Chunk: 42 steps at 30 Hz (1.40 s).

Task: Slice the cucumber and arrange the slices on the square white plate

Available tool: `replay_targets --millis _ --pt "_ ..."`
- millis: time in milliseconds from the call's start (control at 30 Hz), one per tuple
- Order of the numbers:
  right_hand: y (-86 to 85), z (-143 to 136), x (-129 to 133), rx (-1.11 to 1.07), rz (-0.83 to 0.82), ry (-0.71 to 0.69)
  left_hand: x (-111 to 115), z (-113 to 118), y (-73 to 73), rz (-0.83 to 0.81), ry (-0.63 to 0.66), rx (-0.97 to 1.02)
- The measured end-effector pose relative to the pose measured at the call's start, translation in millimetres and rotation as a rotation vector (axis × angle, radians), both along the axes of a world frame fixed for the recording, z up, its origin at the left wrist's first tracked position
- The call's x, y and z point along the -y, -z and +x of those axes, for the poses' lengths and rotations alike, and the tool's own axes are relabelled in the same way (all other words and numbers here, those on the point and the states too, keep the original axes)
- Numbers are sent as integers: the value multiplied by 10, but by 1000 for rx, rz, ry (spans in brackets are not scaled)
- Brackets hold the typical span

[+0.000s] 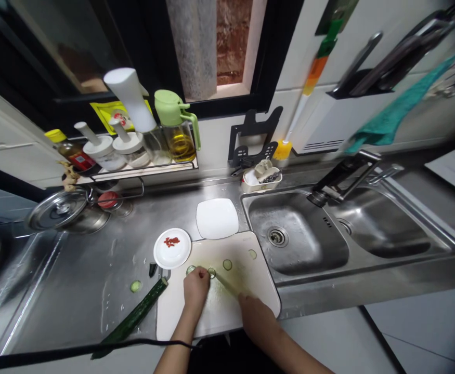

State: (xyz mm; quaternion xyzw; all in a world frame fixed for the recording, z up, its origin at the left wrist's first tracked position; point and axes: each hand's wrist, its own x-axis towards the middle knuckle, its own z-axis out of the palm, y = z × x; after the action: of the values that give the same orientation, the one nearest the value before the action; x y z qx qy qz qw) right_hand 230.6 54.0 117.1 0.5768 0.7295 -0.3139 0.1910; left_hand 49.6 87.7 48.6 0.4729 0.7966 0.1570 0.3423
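The right hand (257,315) is gripping a blurred knife (229,285) over the board (172,318); the left hand (196,284) is bunching its fingers narrowly among slices (227,265), any hold being unclear. The cucumber (137,315) is lying by the board's left edge. Slicing is apparently proceeding, the next move requiring fingertips clear of the knife.

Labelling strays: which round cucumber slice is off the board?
The slice on the steel counter, left of the cutting board; the other visible round slices all appear within the board's edges.
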Motion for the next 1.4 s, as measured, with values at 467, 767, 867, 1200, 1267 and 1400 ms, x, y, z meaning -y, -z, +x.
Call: replay_targets --millis 467,767,867,1200,1267,1400 --pt "-80 -81 -55 19 -17 0 -17 -10 5 -9 -3 2" --pt "-81 -83 -69 22 -10 -18 -25 -12 5 -22 5 -14" --pt "-57 -91 -60 15 -6 -19 -29 -12 10 -24 10 -17" --pt "-73 -79 -38 -2 -45 -19 -27 2 -18 -21 13 -8" --pt "-54 -26 4 14 -61 -25 -15 5 -25 -13 12 -1" --pt "40 107 106 17 -74 1 31 -50 -30 20 -10 15"
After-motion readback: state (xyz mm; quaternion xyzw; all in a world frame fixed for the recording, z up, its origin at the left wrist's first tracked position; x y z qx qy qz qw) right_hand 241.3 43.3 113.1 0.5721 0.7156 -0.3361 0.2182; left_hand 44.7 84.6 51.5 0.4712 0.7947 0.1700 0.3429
